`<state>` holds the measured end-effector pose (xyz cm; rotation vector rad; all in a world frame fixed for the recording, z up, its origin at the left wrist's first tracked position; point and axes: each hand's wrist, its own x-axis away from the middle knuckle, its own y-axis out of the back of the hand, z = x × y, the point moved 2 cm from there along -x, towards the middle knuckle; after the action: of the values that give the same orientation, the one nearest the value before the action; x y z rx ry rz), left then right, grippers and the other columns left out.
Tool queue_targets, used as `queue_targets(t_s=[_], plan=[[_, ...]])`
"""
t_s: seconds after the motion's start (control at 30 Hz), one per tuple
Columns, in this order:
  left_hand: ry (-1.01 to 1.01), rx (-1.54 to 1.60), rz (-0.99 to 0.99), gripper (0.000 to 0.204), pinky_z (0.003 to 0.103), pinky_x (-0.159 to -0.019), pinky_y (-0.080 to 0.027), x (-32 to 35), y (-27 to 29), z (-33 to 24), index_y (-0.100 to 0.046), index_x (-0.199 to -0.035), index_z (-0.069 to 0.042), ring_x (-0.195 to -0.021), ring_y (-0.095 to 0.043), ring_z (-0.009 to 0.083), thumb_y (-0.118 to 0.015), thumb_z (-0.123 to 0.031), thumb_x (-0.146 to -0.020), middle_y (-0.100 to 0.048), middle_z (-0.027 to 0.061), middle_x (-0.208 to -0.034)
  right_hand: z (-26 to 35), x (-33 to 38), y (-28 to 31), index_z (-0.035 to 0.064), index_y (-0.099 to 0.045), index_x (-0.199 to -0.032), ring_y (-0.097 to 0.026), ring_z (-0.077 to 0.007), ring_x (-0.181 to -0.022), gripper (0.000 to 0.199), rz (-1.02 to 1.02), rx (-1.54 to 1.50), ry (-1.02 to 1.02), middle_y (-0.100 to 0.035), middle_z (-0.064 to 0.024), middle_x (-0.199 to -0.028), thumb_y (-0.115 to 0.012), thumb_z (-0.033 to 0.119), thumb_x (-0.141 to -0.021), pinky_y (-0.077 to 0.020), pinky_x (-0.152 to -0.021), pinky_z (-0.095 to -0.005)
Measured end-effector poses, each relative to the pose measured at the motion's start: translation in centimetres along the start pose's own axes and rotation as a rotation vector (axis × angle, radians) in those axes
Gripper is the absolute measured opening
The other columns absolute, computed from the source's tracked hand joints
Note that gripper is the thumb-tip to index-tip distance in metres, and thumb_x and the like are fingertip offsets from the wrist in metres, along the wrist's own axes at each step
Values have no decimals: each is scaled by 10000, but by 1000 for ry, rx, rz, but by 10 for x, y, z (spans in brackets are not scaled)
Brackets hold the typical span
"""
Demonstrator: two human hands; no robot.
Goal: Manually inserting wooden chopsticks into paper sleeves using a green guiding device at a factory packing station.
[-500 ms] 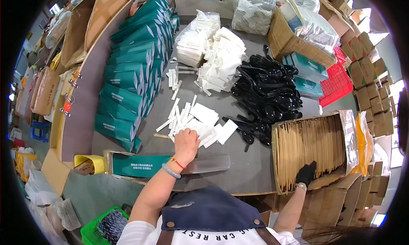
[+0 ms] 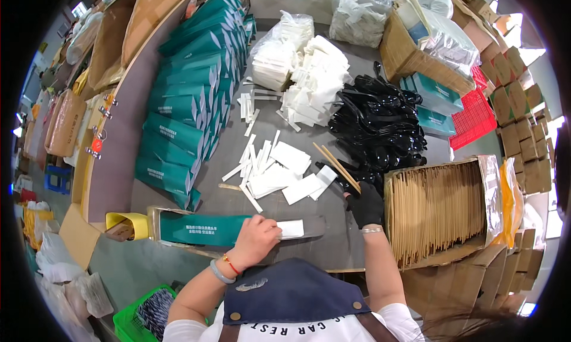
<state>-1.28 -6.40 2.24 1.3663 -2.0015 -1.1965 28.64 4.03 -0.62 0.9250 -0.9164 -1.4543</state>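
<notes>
A grey table (image 2: 333,250) fills the middle of a cluttered packing room, with boxes (image 2: 523,145) stacked beyond its right side and green pouches (image 2: 169,139) overlapping in a row along its left. White packets (image 2: 291,156) and thin strips (image 2: 276,138) lie loose near the centre, and a heap of black cutlery (image 2: 375,122) sits to their right.

The right hand (image 2: 364,205), gloved in black, is closed on a couple of sticks (image 2: 338,168) near their lower ends, so they slant up and leftward over the table, beside the cutlery. They look light, stiff and dry, more apt to splay than to slip from the glove; a hold nearer the middle would probably steady the far tips. Just right of this hand, a carton (image 2: 440,260) is packed with more of them.

The left hand (image 2: 257,241) is bare, its fingers drawn together at the left end of a white slip (image 2: 291,229) lying along a clear sleeve (image 2: 315,226). Whether they pinch the slip or only press it cannot be told. The slip seems light, flat and bendable, best taken by an edge; the sleeve seems thin and slippery, best held at its rim.
</notes>
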Motion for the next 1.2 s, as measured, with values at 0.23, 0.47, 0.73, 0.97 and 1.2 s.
queue_targets(t_s=[0.23, 0.47, 0.73, 0.97, 1.2], plan=[[-35, -187, 66, 362, 359, -804, -375, 21, -2, -11, -622, -1067, -150, -966, -496, 208, -727, -167, -721, -561, -30, -1058, 6, 0, -5, 94, -642, -1074, -633, -320, -942, 409, 39, -36, 58, -649, -125, -1014, -788, 271, -736, -509, -789, -404], [-28, -277, 72, 446, 364, -824, -362, 28, 1, -15, -609, -1151, -123, -992, -493, 204, -716, -172, -721, -545, -13, -1093, -4, -3, -5, 99, -650, -1082, -636, -325, -955, 432, 83, -108, 36, -654, -123, -1031, -793, 298, -726, -508, -804, -417], [-10, -328, 99, 503, 362, -813, -353, 42, 7, -15, -601, -1180, -101, -980, -491, 198, -719, -185, -699, -544, -12, -1134, 10, 21, 50, 37, -666, -955, -638, -293, -679, 365, 40, -306, -78, -673, -120, -800, -827, 238, -696, -514, -660, -347], [-5, -306, 104, 515, 363, -804, -359, 42, 8, -16, -602, -1183, -100, -995, -499, 206, -739, -203, -698, -563, -3, -1157, 76, 59, -3, 154, -678, -1052, -657, -284, -863, 368, 543, -268, 379, -659, -94, -941, -753, 374, -767, -518, -734, -392], [162, -90, -48, 668, 470, -991, -385, 46, 44, 16, -575, -1220, -68, -1163, -462, 335, -823, -240, -624, -535, 84, -1262, 56, 65, 6, 281, -623, -1239, -632, -272, -811, 395, 574, -11, 432, -625, -53, -879, -654, 316, -847, -508, -672, -404]])
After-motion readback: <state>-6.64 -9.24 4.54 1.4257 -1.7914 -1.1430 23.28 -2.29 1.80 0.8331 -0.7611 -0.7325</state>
